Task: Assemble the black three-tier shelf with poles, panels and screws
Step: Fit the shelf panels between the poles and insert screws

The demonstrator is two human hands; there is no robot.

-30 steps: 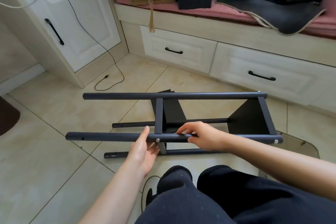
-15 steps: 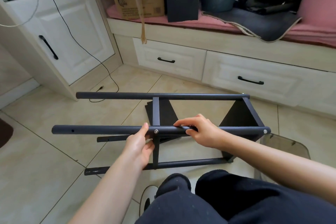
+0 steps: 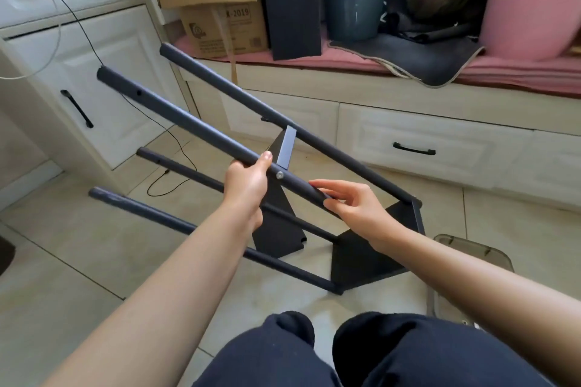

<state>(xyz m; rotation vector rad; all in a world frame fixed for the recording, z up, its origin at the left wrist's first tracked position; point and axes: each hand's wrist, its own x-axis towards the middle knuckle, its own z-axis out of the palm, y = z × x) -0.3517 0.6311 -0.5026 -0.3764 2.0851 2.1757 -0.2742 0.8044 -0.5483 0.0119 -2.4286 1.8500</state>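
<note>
A: In the head view, where is the shelf?

B: The half-built black metal shelf frame fills the middle of the frame, tilted, with its open pole ends toward the upper left and its closed end low at the centre right on the floor. Two flat black panels are fitted: the middle black panel and the end black panel.

A: And the hands?

B: The left hand is wrapped around the nearest upper black round pole, thumb on top, just left of a silver screw head. The right hand pinches the same pole with loosely curled fingers, just right of that screw.

A: Which step, would you say?

B: I'd judge two tiers are done and the third panel is missing; the holes near the free pole ends look unused. The next move likely calls for standing or laying the frame steady, then lining up a panel with those holes and driving screws.

A: The room?

B: Pale beige floor tiles; white cabinet doors with black handles in the upper left, with a thin black cable trailing down. A pink-cushioned bench across the top carries a brown cardboard box and a loose black flat board. A clear smoky plastic tray sits at the lower right.
</note>
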